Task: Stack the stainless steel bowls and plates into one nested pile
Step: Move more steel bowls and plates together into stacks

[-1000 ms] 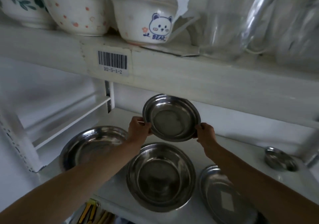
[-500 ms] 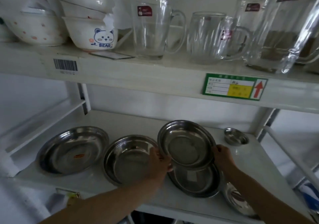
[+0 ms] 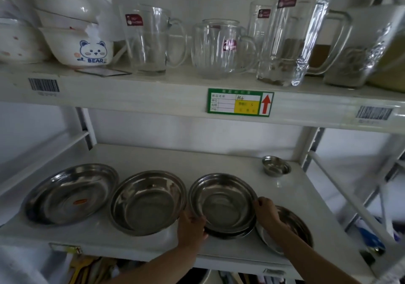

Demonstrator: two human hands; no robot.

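We gripped a steel bowl at its rim, left hand on the near-left edge and right hand on the right edge, as it sat nested on a plate. Beside it on the white shelf lay two wider bowls, another plate and a small bowl.

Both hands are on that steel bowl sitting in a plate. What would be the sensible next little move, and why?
Probably let go and reach for another dish. The bowl already sits nested in the plate beneath it, with the left hand and right hand at its rim. The deep bowl, wide plate, right plate and small bowl lie apart, unstacked.
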